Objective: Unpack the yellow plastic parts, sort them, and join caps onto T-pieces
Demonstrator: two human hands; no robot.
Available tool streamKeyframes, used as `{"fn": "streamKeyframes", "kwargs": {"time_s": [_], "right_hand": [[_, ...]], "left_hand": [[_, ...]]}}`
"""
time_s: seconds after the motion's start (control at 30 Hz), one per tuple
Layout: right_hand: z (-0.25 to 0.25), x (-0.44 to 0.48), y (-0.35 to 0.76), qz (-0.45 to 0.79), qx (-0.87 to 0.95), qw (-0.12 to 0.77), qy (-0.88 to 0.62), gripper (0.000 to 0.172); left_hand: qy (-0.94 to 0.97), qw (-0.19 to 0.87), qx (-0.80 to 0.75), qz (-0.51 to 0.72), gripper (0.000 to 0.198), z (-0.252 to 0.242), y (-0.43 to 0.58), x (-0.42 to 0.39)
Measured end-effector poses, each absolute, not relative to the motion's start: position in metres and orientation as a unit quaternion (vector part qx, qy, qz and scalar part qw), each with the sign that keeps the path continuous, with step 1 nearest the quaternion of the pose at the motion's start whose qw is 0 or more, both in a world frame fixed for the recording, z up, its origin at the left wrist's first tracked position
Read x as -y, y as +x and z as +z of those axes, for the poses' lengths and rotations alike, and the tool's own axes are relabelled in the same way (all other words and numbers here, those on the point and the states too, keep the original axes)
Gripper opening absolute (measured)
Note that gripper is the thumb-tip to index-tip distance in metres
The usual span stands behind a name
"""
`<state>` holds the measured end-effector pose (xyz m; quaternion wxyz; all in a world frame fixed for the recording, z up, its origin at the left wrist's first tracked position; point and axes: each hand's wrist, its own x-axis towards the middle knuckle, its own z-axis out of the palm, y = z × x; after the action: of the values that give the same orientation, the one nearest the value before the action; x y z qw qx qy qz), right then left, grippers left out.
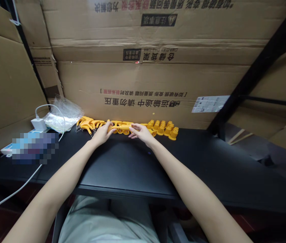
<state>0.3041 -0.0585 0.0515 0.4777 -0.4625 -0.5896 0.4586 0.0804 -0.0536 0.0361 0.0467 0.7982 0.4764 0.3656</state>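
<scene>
A long yellow plastic piece (122, 127) spans the gap between my two hands, over the back part of the black table. My left hand (102, 133) is closed around its left end, with the thumb towards the middle. At the right end, my right hand (142, 133) pinches it between thumb and fingers. Behind and below it lie more yellow plastic parts with round ends, partly hidden. Left of my left hand sits a heap of yellow parts (87, 123) with small metal chains. Yellow stepped cup-like pieces (161, 128) stand in rows beyond my right hand.
Cardboard (143, 77) walls the back of the black table (130, 165). To the left are a clear plastic bag (63, 113), a white charger (38, 124) on a power strip, a white cable (19, 190) and a blurred-out object. A black metal post (249, 67) slants at the right.
</scene>
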Motion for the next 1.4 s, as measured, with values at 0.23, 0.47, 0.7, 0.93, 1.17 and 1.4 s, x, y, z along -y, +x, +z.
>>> {"fn": "streamKeyframes", "kwargs": {"time_s": [0.23, 0.47, 0.7, 0.93, 1.17, 1.4], "right_hand": [[0.055, 0.061, 0.303, 0.474, 0.575, 0.484, -0.458, 0.016], [0.058, 0.063, 0.302, 0.489, 0.565, 0.478, -0.461, 0.02], [0.062, 0.066, 0.301, 0.518, 0.53, 0.478, -0.471, 0.028], [0.064, 0.069, 0.297, 0.555, 0.475, 0.481, -0.485, 0.03], [0.069, 0.071, 0.296, 0.565, 0.449, 0.475, -0.503, 0.032], [0.07, 0.072, 0.294, 0.582, 0.427, 0.468, -0.51, 0.037]], "left_hand": [[0.797, 0.039, -0.479, 0.366, 0.024, 0.039, 0.082, 0.056], [0.8, 0.022, -0.477, 0.363, 0.025, 0.039, 0.082, 0.056], [0.801, 0.014, -0.487, 0.348, 0.028, 0.037, 0.082, 0.055], [0.804, -0.004, -0.467, 0.369, 0.027, 0.036, 0.085, 0.056], [0.804, -0.006, -0.469, 0.366, 0.027, 0.038, 0.086, 0.058], [0.803, -0.016, -0.474, 0.362, 0.027, 0.038, 0.087, 0.059]]}}
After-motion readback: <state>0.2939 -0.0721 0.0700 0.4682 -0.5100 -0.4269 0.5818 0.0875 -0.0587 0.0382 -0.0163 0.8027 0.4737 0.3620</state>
